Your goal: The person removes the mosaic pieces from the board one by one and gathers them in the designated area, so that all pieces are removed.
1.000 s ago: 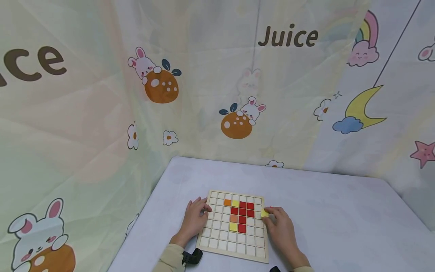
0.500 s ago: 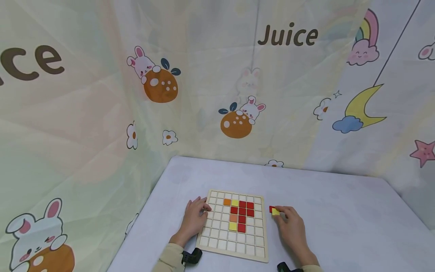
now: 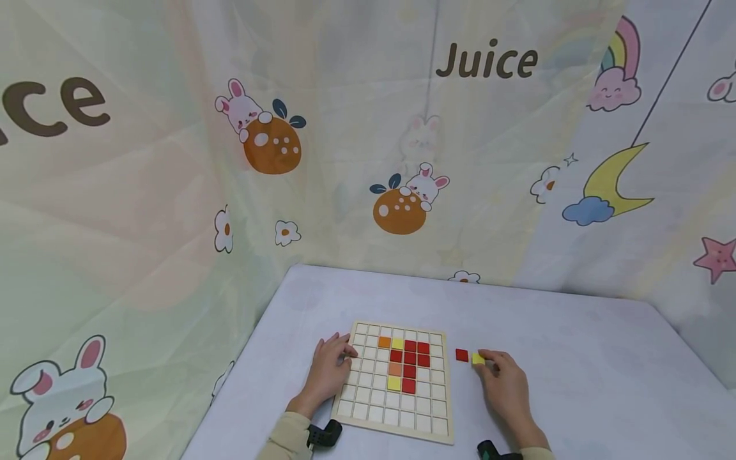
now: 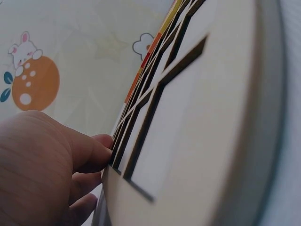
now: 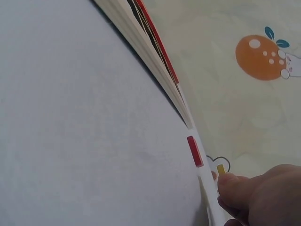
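Observation:
A wooden grid board (image 3: 376, 399) lies on the table, with red, yellow and orange square tiles set among its pale squares. At the board's left edge my left hand (image 3: 330, 367) holds the rim; in the left wrist view its curled fingers (image 4: 91, 153) meet the edge, some over it and some lower. To the right of the board, my right hand (image 3: 507, 386) pinches a yellow tile (image 3: 478, 358) between thumb and forefinger. A loose red tile (image 3: 462, 354) lies between the board and that hand, also seen in the right wrist view (image 5: 194, 151).
The white-covered table (image 3: 586, 377) reaches well past the board on the right. A printed cloth backdrop (image 3: 345, 191) stands along its far and left sides. Dark wrist cameras (image 3: 326, 434) are strapped to the wrists.
The right hand has moved right with the yellow tile, from the board's right edge to past the red tile, which now shows whole. The left hand and board stay put.

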Tool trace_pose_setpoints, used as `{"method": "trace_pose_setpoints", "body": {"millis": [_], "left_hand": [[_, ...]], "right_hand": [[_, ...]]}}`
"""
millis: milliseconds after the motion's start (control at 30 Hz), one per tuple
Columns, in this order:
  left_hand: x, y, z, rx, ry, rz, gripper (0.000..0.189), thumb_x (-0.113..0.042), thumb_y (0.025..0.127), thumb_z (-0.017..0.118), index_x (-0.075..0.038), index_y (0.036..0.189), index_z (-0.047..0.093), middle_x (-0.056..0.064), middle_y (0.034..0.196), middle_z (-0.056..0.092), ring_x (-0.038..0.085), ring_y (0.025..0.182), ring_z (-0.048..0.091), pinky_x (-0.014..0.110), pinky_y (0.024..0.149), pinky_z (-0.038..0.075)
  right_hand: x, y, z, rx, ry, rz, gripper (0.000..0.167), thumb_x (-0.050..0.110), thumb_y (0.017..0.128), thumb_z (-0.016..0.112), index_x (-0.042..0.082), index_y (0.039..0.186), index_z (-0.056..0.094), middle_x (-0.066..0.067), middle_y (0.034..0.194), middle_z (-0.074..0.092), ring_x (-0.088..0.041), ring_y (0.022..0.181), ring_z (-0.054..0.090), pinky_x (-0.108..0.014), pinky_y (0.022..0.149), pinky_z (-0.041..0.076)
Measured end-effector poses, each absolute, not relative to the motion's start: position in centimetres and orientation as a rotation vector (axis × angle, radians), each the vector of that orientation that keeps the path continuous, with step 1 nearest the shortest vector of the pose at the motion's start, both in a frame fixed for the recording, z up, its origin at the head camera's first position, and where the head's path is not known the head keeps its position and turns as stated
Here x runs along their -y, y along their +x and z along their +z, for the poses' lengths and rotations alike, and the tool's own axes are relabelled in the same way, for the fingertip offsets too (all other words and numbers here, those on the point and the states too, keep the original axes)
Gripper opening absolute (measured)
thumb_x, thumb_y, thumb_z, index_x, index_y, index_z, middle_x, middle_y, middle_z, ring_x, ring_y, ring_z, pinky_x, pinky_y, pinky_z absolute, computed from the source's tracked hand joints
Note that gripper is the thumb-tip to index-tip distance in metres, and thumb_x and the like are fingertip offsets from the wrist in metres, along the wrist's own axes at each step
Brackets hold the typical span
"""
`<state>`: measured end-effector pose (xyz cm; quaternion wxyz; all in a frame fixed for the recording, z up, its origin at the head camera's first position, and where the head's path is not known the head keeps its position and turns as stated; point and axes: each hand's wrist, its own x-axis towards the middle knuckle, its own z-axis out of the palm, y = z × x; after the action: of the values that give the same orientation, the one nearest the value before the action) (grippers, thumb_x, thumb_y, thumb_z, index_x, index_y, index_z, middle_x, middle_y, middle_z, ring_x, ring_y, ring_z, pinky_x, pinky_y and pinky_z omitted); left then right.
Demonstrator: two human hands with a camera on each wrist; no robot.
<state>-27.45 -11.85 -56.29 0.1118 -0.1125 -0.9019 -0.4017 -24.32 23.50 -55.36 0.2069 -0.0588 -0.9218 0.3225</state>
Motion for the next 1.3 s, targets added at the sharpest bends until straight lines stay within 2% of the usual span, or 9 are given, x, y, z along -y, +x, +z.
{"method": "trace_pose_setpoints", "body": {"millis": [100, 500, 800, 1067, 1300], "left_hand": [[11.9, -27.4, -56.3, 2.643, -0.333, -1.184, 0.020, -0.001, 0.087, 0.061, -0.021, 0.087, 0.065, 0.015, 0.138, 0.056, 0.038, 0.137, 0.039, 0.060, 0.116, 0.011], [11.8, -27.4, -56.1, 2.653, -0.328, -1.189, 0.020, -0.001, 0.087, 0.060, -0.020, 0.087, 0.064, 0.016, 0.138, 0.055, 0.038, 0.138, 0.038, 0.060, 0.116, 0.011], [11.8, -27.4, -56.1, 2.651, -0.331, -1.185, 0.020, -0.002, 0.087, 0.060, -0.021, 0.087, 0.065, 0.015, 0.138, 0.056, 0.038, 0.137, 0.039, 0.060, 0.116, 0.012], [11.8, -27.4, -56.2, 2.650, -0.337, -1.180, 0.019, -0.002, 0.087, 0.060, -0.020, 0.087, 0.065, 0.015, 0.137, 0.056, 0.038, 0.137, 0.039, 0.060, 0.116, 0.012], [11.8, -27.3, -56.0, 2.643, -0.341, -1.181, 0.019, 0.000, 0.087, 0.060, -0.019, 0.087, 0.064, 0.016, 0.137, 0.056, 0.039, 0.137, 0.039, 0.060, 0.116, 0.013]], "right_hand": [[-24.0, -24.5, -55.5, 2.574, -0.183, 0.893, 0.031, 0.005, 0.086, 0.071, 0.002, 0.116, 0.068, -0.019, 0.114, 0.064, -0.036, 0.099, 0.062, -0.053, 0.083, 0.053], [-24.6, -24.6, -55.6, 2.558, -0.197, 0.879, 0.029, 0.004, 0.085, 0.072, 0.001, 0.114, 0.069, -0.018, 0.110, 0.065, -0.030, 0.090, 0.061, -0.046, 0.075, 0.053], [-24.7, -24.9, -56.0, 2.572, -0.176, 0.829, 0.028, 0.003, 0.083, 0.074, 0.000, 0.111, 0.070, -0.017, 0.105, 0.065, -0.025, 0.082, 0.057, -0.035, 0.065, 0.047], [-24.5, -25.2, -56.0, 2.600, -0.196, 0.812, 0.030, 0.004, 0.084, 0.073, 0.000, 0.113, 0.069, -0.018, 0.108, 0.063, -0.026, 0.082, 0.057, -0.036, 0.066, 0.046], [-24.4, -25.3, -55.7, 2.675, -0.204, 0.818, 0.028, 0.004, 0.088, 0.069, 0.000, 0.116, 0.067, -0.021, 0.113, 0.058, -0.030, 0.090, 0.057, -0.046, 0.074, 0.050]]}}
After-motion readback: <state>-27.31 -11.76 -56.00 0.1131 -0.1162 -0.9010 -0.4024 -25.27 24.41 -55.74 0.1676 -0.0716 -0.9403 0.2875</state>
